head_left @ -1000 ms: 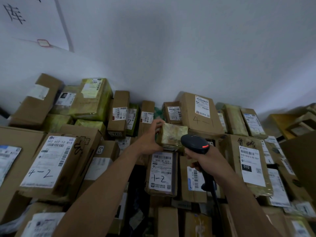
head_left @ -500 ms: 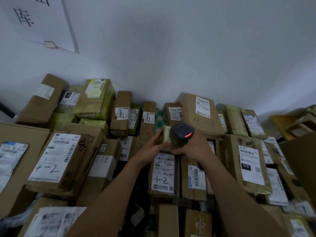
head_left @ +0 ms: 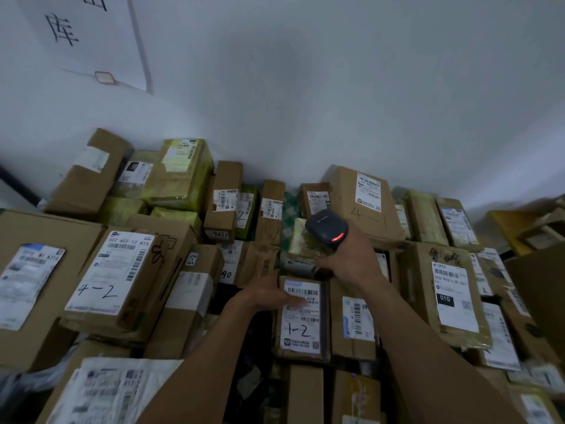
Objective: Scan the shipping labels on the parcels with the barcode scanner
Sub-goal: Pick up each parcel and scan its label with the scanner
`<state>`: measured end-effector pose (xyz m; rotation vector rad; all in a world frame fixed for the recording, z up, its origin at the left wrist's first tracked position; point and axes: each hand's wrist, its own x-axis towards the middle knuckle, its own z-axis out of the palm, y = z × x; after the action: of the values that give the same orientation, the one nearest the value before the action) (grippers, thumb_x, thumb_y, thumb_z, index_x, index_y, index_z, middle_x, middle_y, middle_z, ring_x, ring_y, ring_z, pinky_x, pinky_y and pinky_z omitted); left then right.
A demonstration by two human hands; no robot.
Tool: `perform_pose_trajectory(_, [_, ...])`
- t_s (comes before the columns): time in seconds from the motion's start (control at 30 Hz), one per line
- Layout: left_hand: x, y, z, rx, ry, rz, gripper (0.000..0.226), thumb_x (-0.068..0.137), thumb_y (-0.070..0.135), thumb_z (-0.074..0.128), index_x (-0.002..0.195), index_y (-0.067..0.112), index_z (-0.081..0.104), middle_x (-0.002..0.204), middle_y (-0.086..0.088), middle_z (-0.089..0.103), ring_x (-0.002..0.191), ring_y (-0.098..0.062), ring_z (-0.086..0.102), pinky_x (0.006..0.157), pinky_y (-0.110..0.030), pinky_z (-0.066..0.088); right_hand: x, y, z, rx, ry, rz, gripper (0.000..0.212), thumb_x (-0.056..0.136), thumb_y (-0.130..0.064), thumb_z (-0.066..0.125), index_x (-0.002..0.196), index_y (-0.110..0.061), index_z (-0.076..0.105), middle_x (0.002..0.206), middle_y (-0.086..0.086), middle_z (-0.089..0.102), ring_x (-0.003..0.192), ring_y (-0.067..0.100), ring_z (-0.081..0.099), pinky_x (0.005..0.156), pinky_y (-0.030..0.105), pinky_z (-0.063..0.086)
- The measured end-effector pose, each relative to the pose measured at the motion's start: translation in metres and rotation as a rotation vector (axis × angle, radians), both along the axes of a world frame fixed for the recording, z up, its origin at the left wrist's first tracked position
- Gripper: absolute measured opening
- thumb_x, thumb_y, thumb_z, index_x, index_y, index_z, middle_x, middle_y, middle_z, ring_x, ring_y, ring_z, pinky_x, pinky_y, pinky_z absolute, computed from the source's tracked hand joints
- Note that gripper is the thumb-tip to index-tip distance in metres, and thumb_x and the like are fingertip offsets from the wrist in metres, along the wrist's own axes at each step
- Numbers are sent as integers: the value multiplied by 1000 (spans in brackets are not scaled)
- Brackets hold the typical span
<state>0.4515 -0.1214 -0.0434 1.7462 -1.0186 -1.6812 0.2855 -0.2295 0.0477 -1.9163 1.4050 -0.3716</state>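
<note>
Barcode scanner point(head_left: 326, 229) gripped by right hand point(head_left: 348, 258), red light lit, just above small taped parcel point(head_left: 298, 240). Left hand point(head_left: 269, 296) laid flat, fingers straight, on "1-2" parcel point(head_left: 301, 332) below right hand. Hands kept apart.

A white paper sign point(head_left: 91, 35) with black handwritten characters hangs on the pale wall point(head_left: 336, 87).

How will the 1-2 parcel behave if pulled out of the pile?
Probably stiff: the 1-2 parcel is a square-edged cardboard carton with no sag visible. Likely to drag: it sits against the next box on its right, so that one may shift. Weight cannot be judged; the left hand only rests flat on its label.
</note>
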Motion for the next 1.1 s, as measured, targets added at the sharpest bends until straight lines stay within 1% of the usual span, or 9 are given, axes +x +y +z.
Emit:
perform_pose_trajectory(0.2, [1, 6, -13, 42, -57, 23, 98, 33, 69, 98, 119, 31, 71, 112, 12, 77, 105, -11, 72, 98, -38, 58, 1, 0, -1, 1, 48, 24, 87, 61, -14, 99, 135, -19, 53, 119, -4, 62, 110, 14, 58, 88, 30, 48])
perform_pose_trajectory(0.27, [1, 9, -7, 30, -33, 22, 77, 48, 55, 101, 115, 29, 73, 109, 11, 78, 101, -9, 73, 95, -35, 59, -1, -2, 1, -1, 69, 19, 86, 62, -14, 98, 135, -18, 53, 120, -3, 64, 111, 16, 59, 85, 29, 47])
perform_pose_trajectory(0.33, [1, 9, -1, 5, 12, 5, 48, 68, 27, 97, 109, 26, 73, 105, 8, 79, 96, -6, 74, 87, -27, 60, -2, -2, 4, -11, 65, 25, 87, 60, -15, 99, 134, -19, 54, 119, -4, 64, 108, 14, 58, 84, 29, 46])
perform_pose_trajectory(0.4, [0, 5, 5, -37, 40, -13, 47, 72, 13, 94, 109, 26, 68, 105, 6, 78, 93, -5, 74, 82, -23, 60, -3, -1, 7, -18, 25, 23, 89, 58, -16, 100, 134, -21, 54, 120, -6, 64, 109, 13, 59, 86, 29, 48])
perform_pose_trajectory(0.5, [1, -1, 5, -37, 20, -11, 54, 69, 18, 96, 109, 34, 63, 105, 12, 74, 89, 1, 69, 82, -21, 58, -1, -2, 11, -39, -3, 13, 93, 56, -20, 101, 137, -21, 54, 125, -4, 65, 112, 14, 60, 89, 31, 51])
perform_pose_trajectory(0.63, [0, 0, -2, -11, 17, -3, 55, 65, 22, 99, 113, 24, 73, 107, 7, 78, 100, -9, 74, 97, -36, 58, 0, -4, 11, -33, 43, 36, 90, 58, -16, 100, 136, -20, 54, 125, -2, 65, 115, 17, 60, 88, 28, 46])
perform_pose_trajectory(0.8, [1, 0, -4, 30, 14, -55, 51, 66, 23, 98, 112, 16, 77, 106, 3, 79, 102, -14, 75, 99, -42, 58, 1, 0, 2, -26, 45, -4, 91, 58, -17, 100, 136, -18, 52, 127, -2, 64, 115, 15, 59, 88, 29, 45])
perform_pose_trajectory(1.0, [-1, 0, 8, 16, 18, -82, 38, 74, 15, 93, 106, 23, 73, 103, 7, 78, 94, -7, 73, 95, -33, 58, 2, -3, 8, -18, 4, -20, 92, 57, -20, 101, 136, -20, 53, 122, -6, 63, 109, 10, 56, 86, 27, 44])
perform_pose_trajectory(1.1, [4, -5, 14, -18, -20, -71, 51, 71, 24, 96, 112, 31, 67, 107, 14, 73, 99, -5, 69, 97, -33, 55, 4, -7, 15, -22, -115, -98, 94, 54, -23, 103, 134, -20, 55, 118, -9, 62, 108, 9, 57, 86, 26, 47])
